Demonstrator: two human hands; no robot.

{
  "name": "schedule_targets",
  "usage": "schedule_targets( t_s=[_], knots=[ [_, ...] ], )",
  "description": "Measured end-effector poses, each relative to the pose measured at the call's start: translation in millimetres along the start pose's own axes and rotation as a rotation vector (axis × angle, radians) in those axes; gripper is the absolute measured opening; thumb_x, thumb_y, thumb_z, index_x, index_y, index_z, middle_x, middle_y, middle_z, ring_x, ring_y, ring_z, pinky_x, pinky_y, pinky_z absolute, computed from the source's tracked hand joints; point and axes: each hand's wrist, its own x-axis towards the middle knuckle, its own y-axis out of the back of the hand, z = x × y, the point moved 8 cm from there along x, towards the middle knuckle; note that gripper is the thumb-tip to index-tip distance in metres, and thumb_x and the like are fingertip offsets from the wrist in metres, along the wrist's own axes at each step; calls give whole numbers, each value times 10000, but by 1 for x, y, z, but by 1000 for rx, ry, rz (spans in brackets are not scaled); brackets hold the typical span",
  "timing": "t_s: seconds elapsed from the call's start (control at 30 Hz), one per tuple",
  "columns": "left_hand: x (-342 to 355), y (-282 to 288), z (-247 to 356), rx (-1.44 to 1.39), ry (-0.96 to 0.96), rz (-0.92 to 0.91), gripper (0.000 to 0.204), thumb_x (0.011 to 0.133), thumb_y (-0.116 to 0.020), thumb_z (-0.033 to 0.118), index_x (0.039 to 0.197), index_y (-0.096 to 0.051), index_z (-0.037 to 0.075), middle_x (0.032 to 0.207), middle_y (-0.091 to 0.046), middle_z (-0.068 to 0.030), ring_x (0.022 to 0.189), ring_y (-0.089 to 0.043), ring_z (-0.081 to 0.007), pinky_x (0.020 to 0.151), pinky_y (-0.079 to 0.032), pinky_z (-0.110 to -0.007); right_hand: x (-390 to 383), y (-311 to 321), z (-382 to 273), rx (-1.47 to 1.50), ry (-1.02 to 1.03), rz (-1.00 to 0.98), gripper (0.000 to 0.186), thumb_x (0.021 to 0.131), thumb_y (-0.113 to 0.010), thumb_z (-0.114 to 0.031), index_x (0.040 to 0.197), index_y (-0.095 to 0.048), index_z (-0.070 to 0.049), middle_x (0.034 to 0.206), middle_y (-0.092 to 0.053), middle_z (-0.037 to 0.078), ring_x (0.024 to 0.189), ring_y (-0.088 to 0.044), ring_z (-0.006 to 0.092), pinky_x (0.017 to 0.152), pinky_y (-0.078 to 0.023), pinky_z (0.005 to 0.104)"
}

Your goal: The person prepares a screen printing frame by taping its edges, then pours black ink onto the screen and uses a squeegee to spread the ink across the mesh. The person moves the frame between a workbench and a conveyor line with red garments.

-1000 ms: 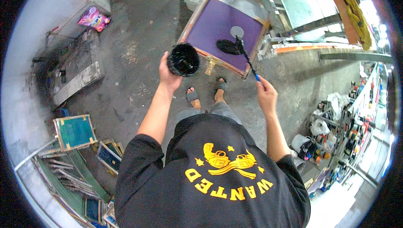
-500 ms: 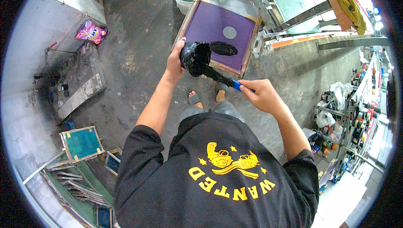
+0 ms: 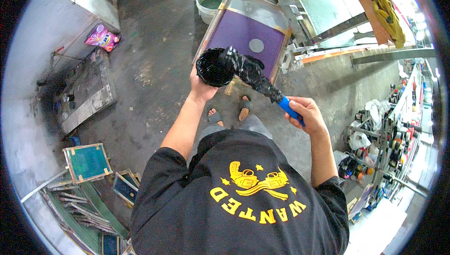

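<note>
My left hand (image 3: 202, 89) is wrapped around a round tub (image 3: 212, 77) thickly coated with black ink, its mouth facing up toward me. In my right hand (image 3: 307, 114) is the blue handle of an ink spatula (image 3: 291, 111). Glossy black ink covers the rest of the tool, whose far end lies over the tub's right rim; the exact blade shape is hidden by ink. Beyond both hands stands a screen-printing frame (image 3: 287, 44) with purple mesh and a pale grey circle (image 3: 256, 45). The tub and spatula mostly hide a black ink patch on the mesh.
A white bucket (image 3: 202, 12) of liquid stands left of the frame. Glass-topped metal stands (image 3: 323, 1) are at the far right. Several screens, one green (image 3: 88, 162), lean at the lower left. A rack (image 3: 379, 147) with containers and plastic bags is on the right.
The tub has turned from tipped toward the screen to mouth up. The spatula has come up out of it, and my right hand has moved right and nearer to me.
</note>
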Motion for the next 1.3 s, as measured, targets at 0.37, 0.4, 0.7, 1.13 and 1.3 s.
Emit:
schedule_targets(
  t_s=[0.37, 0.4, 0.7, 1.13, 1.3],
  knots=[
    [-70, 77, 29, -38, -21, 201, 535, 1031, -346, 532, 1374, -651, 256, 1372, -676, -69, 1203, -663, -367, 922, -551, -654, 87, 42, 73, -1154, 639, 584, 302, 989, -661, -173, 1281, -726, -138, 884, -670, 145, 765, -680, 346, 701, -553, 428],
    [-79, 80, 35, -28, -43, 214, 536, 1031, -347, 534, 1373, -651, 255, 1374, -675, -69, 1204, -664, -367, 921, -552, -653, 98, 45, 82, -1310, 558, 633, 296, 992, -652, -192, 1276, -724, -147, 878, -669, 138, 771, -683, 361, 700, -551, 449],
    [-87, 81, 26, 40, -112, 225, 578, 1051, -382, 534, 1388, -640, 140, 1375, -673, -112, 1205, -673, -329, 996, -553, -538, 85, 86, 115, -483, 208, 641, 333, 1032, -648, -221, 1305, -711, -41, 835, -741, 85, 553, -611, 149, 520, -480, 312],
    [23, -6, -177, 430, 175, 68, 499, 1078, -448, 480, 1331, -659, 104, 1309, -701, -94, 1185, -681, -288, 1064, -515, -484, -158, 90, 33, -384, 63, 380, 310, 996, -669, -240, 1216, -767, -45, 816, -760, 45, 544, -579, 62, 486, -479, 253],
    [-25, -92, -348, 377, 553, -254, 522, 1060, -438, 459, 1405, -606, 106, 1375, -659, -120, 1232, -651, -332, 1057, -529, -524, -231, 167, 106, -52, 3, 342, 325, 1035, -604, -267, 1216, -726, -27, 846, -752, 45, 543, -576, 60, 480, -479, 250]
  ],
)
